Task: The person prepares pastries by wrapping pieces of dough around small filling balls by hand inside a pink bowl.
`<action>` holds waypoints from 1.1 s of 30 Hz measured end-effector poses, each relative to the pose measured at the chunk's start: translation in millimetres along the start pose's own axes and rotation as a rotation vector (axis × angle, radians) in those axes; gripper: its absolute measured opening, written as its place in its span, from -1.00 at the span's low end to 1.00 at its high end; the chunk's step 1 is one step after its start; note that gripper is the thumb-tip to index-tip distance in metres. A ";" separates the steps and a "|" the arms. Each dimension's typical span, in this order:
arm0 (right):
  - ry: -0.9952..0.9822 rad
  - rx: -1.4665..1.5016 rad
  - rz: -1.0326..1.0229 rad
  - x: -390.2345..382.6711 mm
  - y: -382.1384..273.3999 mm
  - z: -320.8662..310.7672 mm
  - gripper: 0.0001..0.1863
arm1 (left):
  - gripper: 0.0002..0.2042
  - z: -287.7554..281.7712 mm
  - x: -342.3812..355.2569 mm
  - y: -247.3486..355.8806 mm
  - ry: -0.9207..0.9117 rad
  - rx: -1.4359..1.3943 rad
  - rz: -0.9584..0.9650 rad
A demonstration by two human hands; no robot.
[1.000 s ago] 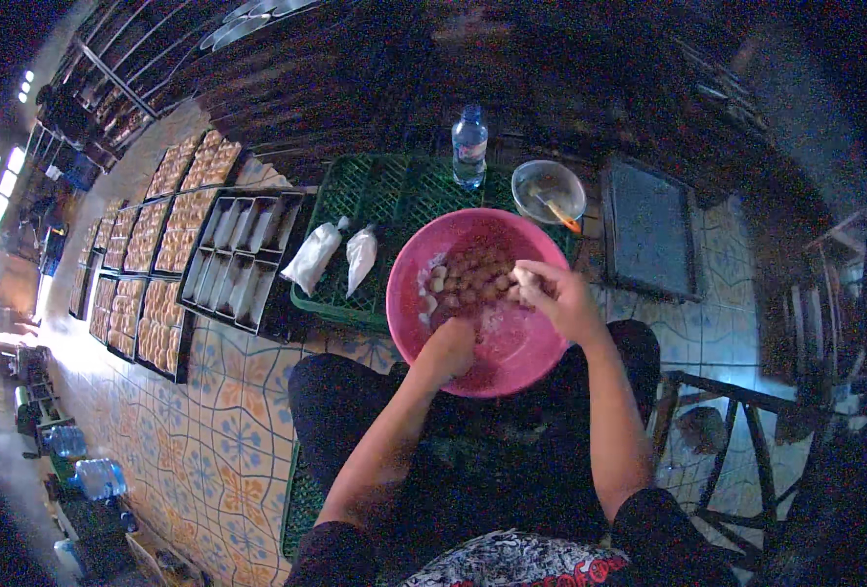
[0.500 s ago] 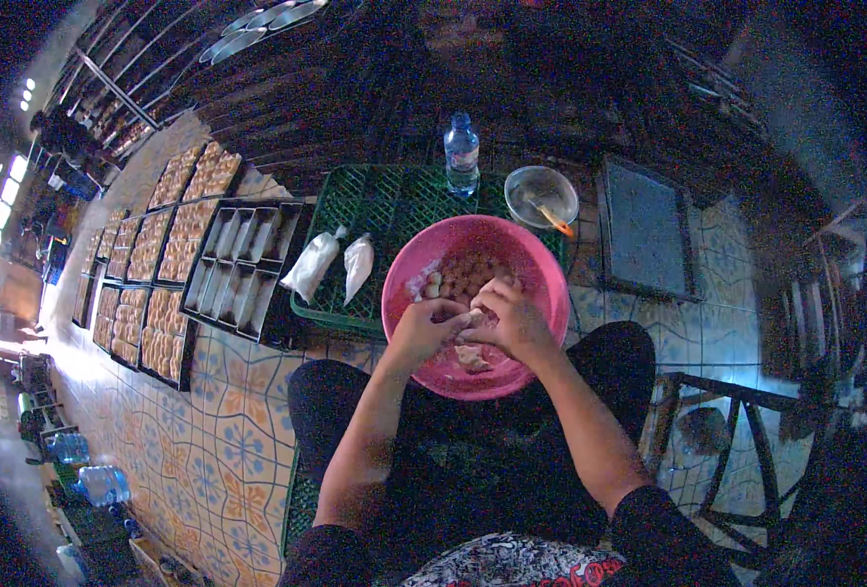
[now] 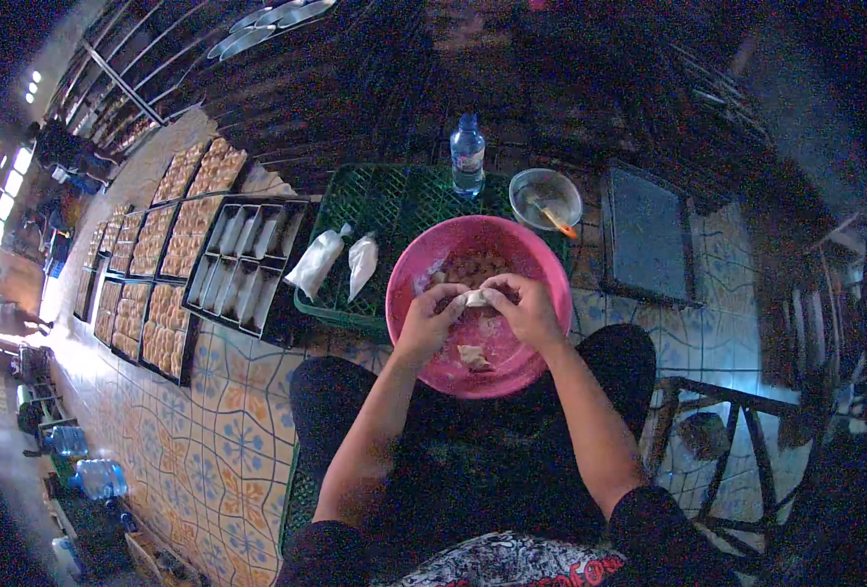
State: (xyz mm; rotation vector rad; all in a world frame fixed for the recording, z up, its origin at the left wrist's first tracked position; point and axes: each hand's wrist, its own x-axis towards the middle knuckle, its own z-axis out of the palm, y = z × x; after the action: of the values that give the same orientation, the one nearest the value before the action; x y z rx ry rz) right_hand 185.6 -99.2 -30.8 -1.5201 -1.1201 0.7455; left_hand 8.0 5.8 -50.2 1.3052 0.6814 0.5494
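Note:
A small piece of pale dough (image 3: 476,298) is pinched between my two hands over a pink basin (image 3: 409,256). My left hand (image 3: 431,318) grips its left end with thumb and fingers, and my right hand (image 3: 526,311) grips the right end. Behind the fingers, small brownish balls (image 3: 474,268) are heaped at the basin's far side, partly hidden. Another flat, pale dough scrap (image 3: 472,357) lies on the basin's near inner wall. White powder dusts the inside at the left.
A green plastic crate (image 3: 375,201) beyond the basin bears two tied bags of white powder (image 3: 316,262), a water bottle (image 3: 467,157) and a bowl (image 3: 545,199) with an orange-tipped utensil. Bread trays (image 3: 164,328) and empty loaf tins (image 3: 238,269) cover floor at left; a flat tray (image 3: 653,235) lies right.
My hands have drawn slightly apart, and the dough now shows between the fingertips. The dough scrap and the balls in the basin are differently exposed.

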 end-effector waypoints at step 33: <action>-0.129 0.213 0.130 -2.0 -18.7 -2.7 -0.69 | -0.79 15.2 -10.4 16.0 0.107 0.065 0.072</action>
State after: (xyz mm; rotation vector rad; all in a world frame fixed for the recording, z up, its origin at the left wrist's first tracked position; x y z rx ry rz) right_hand 182.3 -102.0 -12.4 -1.3889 -1.0075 1.0308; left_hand 12.1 -8.9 -31.1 1.3726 0.7477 0.6634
